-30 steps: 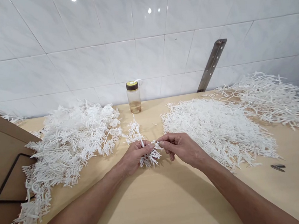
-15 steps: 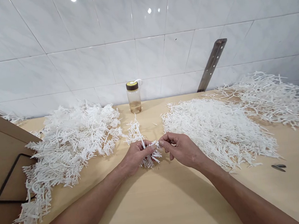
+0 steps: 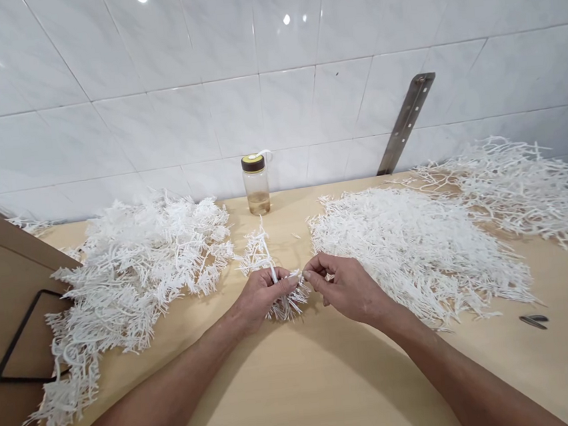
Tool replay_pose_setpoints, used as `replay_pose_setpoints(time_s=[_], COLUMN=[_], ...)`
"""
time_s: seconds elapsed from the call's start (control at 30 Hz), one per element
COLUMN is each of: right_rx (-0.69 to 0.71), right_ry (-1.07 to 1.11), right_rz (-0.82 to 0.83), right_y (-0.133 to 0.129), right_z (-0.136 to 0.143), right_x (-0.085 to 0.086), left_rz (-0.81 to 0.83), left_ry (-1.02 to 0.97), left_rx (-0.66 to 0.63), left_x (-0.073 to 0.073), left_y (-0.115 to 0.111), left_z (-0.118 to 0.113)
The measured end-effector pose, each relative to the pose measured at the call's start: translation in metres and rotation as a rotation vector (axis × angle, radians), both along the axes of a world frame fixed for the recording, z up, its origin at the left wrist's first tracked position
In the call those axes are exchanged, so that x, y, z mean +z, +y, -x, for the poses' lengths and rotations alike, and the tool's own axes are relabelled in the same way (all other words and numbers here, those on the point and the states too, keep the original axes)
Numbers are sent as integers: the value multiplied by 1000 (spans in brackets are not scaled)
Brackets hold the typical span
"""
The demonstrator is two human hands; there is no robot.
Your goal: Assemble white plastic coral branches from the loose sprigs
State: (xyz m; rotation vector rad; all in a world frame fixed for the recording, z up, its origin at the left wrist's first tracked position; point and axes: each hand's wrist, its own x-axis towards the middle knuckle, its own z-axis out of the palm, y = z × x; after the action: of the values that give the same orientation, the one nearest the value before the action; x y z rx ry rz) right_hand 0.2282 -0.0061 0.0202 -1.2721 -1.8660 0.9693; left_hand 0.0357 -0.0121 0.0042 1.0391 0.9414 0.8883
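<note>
Between thumb and fingers, my left hand (image 3: 264, 296) pinches a white branching sprig (image 3: 288, 306) with many thin, plastic-looking tips. Its bristly end hangs below the thumb, and a thicker white stem (image 3: 269, 251) rises behind the hand. My right hand (image 3: 346, 289) is closed in a pinch right beside the sprig's end, close to my left thumb tip. Whatever those fingertips grip is too small to make out. Just behind my left hand, more white twigs (image 3: 254, 253) lie on the table (image 3: 301, 392).
Fluffy white sprigs form a pile (image 3: 143, 267) on the left. On the right are a pile of short pieces (image 3: 412, 247) and longer strands (image 3: 527, 189). A bottle (image 3: 257, 192) stands by the tiled wall. Small dark snips (image 3: 534, 321) lie right; a brown panel (image 3: 4, 280) borders the left.
The whole view has shifted very slightly. Both hands keep almost the same pose at the sprig, with the right fingertips still beside its end.
</note>
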Motion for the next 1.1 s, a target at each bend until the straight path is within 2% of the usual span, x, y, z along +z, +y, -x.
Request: replay_pose_setpoints(time_s=[0.17,0.33,0.53,0.73,0.9,1.1], right_rx=[5,4,28,42,2,-20], right_ry=[-106,-141,-20,79,-33,-237], right_rz=[-123,-151,-39,73,-77,-331], right_y=[-2,-1,2,0,2,1], right_z=[3,3,-1,-2,0,5], right_x=[-2,-5,-5,-4,-6,-11], left_rz=[20,31,21,17,5,-70], left_ry=[17,-7,-31,-1,23,161], left_rx=[-25,-61,-94,-29,13,26], left_x=[0,1,1,-3,-2,4], left_y=[0,1,1,3,2,-2], left_z=[0,2,3,3,0,-5])
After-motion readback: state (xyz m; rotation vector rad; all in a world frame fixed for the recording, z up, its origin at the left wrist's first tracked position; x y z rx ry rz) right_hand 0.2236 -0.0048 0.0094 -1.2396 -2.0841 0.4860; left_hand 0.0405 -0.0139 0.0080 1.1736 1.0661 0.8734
